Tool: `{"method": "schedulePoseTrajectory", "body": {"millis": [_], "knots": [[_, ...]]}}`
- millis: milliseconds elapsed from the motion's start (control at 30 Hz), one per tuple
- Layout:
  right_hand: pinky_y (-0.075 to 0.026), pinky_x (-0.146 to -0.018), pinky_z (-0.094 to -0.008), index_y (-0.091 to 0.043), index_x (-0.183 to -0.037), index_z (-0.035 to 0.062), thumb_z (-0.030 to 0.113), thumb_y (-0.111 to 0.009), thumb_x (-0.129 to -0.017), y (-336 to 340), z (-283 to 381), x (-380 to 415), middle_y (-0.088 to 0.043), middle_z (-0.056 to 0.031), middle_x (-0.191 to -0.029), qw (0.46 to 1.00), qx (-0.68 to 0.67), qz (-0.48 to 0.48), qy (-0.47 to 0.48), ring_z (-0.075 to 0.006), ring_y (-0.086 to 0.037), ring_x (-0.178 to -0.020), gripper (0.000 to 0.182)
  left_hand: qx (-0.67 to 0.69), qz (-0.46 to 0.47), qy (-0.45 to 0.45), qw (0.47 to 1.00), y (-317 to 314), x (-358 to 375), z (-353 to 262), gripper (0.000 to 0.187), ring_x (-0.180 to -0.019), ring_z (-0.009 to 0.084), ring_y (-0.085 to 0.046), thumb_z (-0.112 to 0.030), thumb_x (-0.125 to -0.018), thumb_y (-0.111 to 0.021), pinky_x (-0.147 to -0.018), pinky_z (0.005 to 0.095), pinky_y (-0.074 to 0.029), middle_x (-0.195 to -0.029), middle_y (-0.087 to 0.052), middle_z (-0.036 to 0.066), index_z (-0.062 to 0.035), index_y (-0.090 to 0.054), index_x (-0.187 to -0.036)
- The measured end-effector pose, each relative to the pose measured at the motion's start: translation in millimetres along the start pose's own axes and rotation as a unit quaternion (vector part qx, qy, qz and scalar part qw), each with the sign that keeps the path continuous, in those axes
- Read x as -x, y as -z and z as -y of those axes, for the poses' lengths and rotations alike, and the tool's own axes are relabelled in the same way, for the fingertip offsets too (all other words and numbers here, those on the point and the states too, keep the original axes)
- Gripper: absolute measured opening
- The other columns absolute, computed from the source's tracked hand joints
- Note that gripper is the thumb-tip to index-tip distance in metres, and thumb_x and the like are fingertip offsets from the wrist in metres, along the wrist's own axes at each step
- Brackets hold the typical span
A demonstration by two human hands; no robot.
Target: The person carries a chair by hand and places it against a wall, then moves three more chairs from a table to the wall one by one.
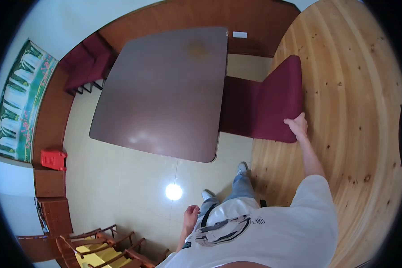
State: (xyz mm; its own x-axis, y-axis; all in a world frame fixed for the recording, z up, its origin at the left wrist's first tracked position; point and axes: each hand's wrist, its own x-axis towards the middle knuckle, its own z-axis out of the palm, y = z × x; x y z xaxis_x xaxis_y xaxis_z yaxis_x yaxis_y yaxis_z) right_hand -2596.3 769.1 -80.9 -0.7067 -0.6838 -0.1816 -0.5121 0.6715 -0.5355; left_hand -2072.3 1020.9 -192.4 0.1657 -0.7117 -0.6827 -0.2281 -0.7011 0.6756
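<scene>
Maroon upholstery covers the chair [263, 105] that stands just beside the right edge of the brown table [165, 89], its back rising against the pale wooden wall panel [344, 111]. The right hand [297, 126] reaches out on a straight arm and closes over the lower corner of the chair's back, fingers curled onto the fabric and thumb on the near side. The left hand [191, 213] hangs close to the person's body in a loose curl (nothing shows in it), above the glossy cream floor tiles [134, 178]. A second maroon chair [87, 62] sits at the table's far left corner. A red plastic stool [53, 160] rests by the left wall, below a waterfall picture [20, 102], and wooden armchairs with yellow seats [98, 250] stand at the lower left.
</scene>
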Motion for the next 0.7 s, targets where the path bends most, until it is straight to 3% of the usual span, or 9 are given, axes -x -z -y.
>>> {"method": "schedulePoseTrajectory", "body": {"millis": [100, 333, 400, 500, 533, 567, 633, 667, 700], "knots": [[-0.045, -0.09, -0.0415, -0.046, -0.107, -0.003, 0.021, -0.076, -0.06, -1.5, -2.5, 76.4, -0.06, -0.0253, -0.105, 0.999, -0.038, -0.002, -0.022, -0.0374, -0.058, -0.101, 0.061, 0.02, 0.053, -0.011, 0.998, 9.1, -8.8, -3.2, 0.027, -0.079, 0.0175, -0.062, -0.02, -0.089, -0.054, -0.071, 0.0285, -0.049, -0.09, -0.064, 0.011, 0.0035, -0.057, -0.102], [-0.045, -0.088, -0.0432, -0.044, -0.106, -0.0042, 0.021, -0.074, -0.063, -75.4, -17.5, 230.0, -0.059, -0.0287, -0.103, 0.996, -0.087, -0.03, -0.008, -0.0407, -0.058, -0.098, 0.058, 0.078, 0.159, 0.018, 0.984, 29.8, 3.9, -15.8, 0.024, -0.076, 0.0163, -0.061, -0.02, -0.09, -0.052, -0.069, 0.027, -0.05, -0.091, -0.064, 0.012, 0.0017, -0.057, -0.101], [-0.046, -0.087, -0.0435, -0.045, -0.107, -0.0047, 0.021, -0.075, -0.063, -87.3, -14.9, 276.2, -0.06, -0.0276, -0.103, 0.993, -0.111, -0.04, 0.005, -0.0401, -0.058, -0.098, 0.059, 0.124, 0.237, 0.05, 0.962, 28.3, 6.6, -16.9, 0.025, -0.076, 0.0171, -0.061, -0.023, -0.091, -0.051, -0.07, 0.0288, -0.051, -0.091, -0.064, 0.011, -0.0011, -0.056, -0.101], [-0.047, -0.084, -0.0438, -0.046, -0.109, -0.0064, 0.022, -0.076, -0.062, -104.9, -11.1, 332.7, -0.061, -0.0266, -0.099, 0.992, -0.107, -0.053, -0.034, -0.0398, -0.06, -0.095, 0.063, 0.147, 0.247, 0.118, 0.951, 15.0, 9.2, -24.0, 0.026, -0.077, 0.0182, -0.062, -0.026, -0.092, -0.05, -0.073, 0.0335, -0.052, -0.092, -0.064, 0.011, -0.0038, -0.054, -0.106], [-0.047, -0.084, -0.0442, -0.046, -0.111, -0.0044, 0.025, -0.076, -0.062, -104.4, -10.8, 347.9, -0.06, -0.0275, -0.102, 0.994, -0.106, -0.025, -0.03, -0.0405, -0.059, -0.096, 0.065, 0.171, 0.294, 0.145, 0.929, 8.2, -1.4, -12.8, 0.036, -0.089, 0.0215, -0.061, -0.032, -0.092, -0.05, -0.076, 0.0382, -0.052, -0.103, -0.061, 0.014, -0.0057, -0.049, -0.116], [-0.047, -0.085, -0.0445, -0.046, -0.114, -0.0023, 0.029, -0.076, -0.063, -103.3, -12.3, 360.6, -0.059, -0.0285, -0.104, 0.994, -0.104, 0.004, -0.027, -0.0412, -0.059, -0.096, 0.067, 0.169, 0.295, 0.145, 0.929, -3.0, 0.3, -15.1, 0.036, -0.089, 0.0215, -0.061, -0.032, -0.092, -0.05, -0.076, 0.0382, -0.052, -0.103, -0.061, 0.014, -0.0057, -0.049, -0.116], [-0.049, -0.08, -0.0449, -0.045, -0.116, -0.0033, 0.029, -0.076, -0.062, -114.3, -28.4, 377.5, -0.059, -0.0299, -0.101, 0.994, -0.103, 0.043, 0.001, -0.0415, -0.06, -0.09, 0.07, 0.113, 0.24, 0.203, 0.942, -30.5, 1.5, -24.3, 0.053, -0.103, 0.0249, -0.056, -0.046, -0.089, -0.051, -0.081, 0.041, -0.051, -0.117, -0.054, 0.017, -0.0073, -0.043, -0.125], [-0.05, -0.076, -0.0446, -0.048, -0.115, -0.0033, 0.031, -0.076, -0.062, -116.5, -29.6, 382.8, -0.06, -0.0288, -0.094, 0.994, -0.101, 0.05, 0.003, -0.0417, -0.061, -0.085, 0.068, 0.111, 0.241, 0.208, 0.942, -40.0, 7.7, -40.5, 0.053, -0.103, 0.0249, -0.056, -0.046, -0.089, -0.051, -0.081, 0.041, -0.051, -0.117, -0.054, 0.017, -0.0073, -0.043, -0.125], [-0.05, -0.076, -0.0446, -0.048, -0.115, -0.0033, 0.031, -0.076, -0.062, -115.8, -31.6, 385.8, -0.06, -0.0288, -0.094, 0.994, -0.098, 0.051, -0.001, -0.0417, -0.061, -0.085, 0.068, 0.143, 0.296, 0.225, 0.917, -52.3, 13.5, -57.8, 0.061, -0.107, 0.026, -0.054, -0.053, -0.086, -0.052, -0.084, 0.0427, -0.049, -0.122, -0.051, 0.016, -0.0081, -0.042, -0.127]]}}
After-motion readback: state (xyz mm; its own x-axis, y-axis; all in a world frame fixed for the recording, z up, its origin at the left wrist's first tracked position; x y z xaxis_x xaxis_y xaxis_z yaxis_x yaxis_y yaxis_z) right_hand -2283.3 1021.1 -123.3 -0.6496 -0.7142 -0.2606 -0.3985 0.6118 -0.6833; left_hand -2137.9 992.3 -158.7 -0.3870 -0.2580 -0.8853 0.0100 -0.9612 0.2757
